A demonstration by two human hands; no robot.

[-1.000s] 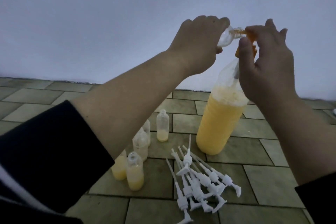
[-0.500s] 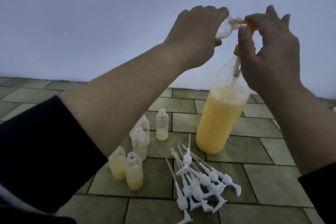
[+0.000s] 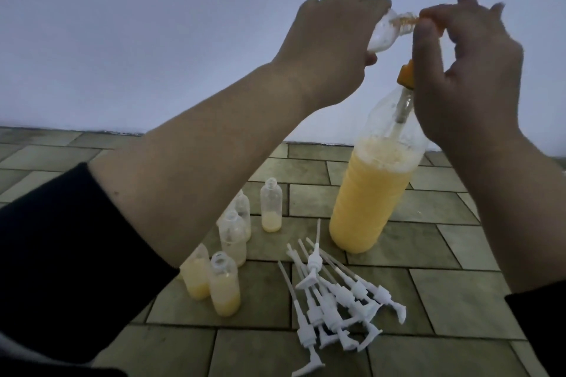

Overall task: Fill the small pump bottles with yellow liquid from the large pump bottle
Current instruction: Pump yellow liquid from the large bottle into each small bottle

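A large clear bottle [image 3: 367,202] stands on the tiled floor, more than half full of yellow liquid, with an orange pump [image 3: 405,73] on top. My left hand [image 3: 330,43] grips a small clear bottle [image 3: 171,35] tilted sideways, its mouth at the orange spout. My right hand [image 3: 459,64] curls around the pump head, and its palm hides most of the pump. Several small open bottles stand at lower left: two partly filled with yellow [image 3: 225,288], one with a little yellow at the bottom [image 3: 271,210], others nearly empty [image 3: 234,239].
A heap of white pump tops with long dip tubes [image 3: 333,294] lies on the floor in front of the large bottle. A pale wall rises behind the tiles [image 3: 459,294]. My dark sleeves cover the lower left and lower right corners.
Both hands and the held small bottle sit slightly higher against the wall than one second ago. The orange pump collar now shows above the bottle neck. Bottles on the floor have not moved.
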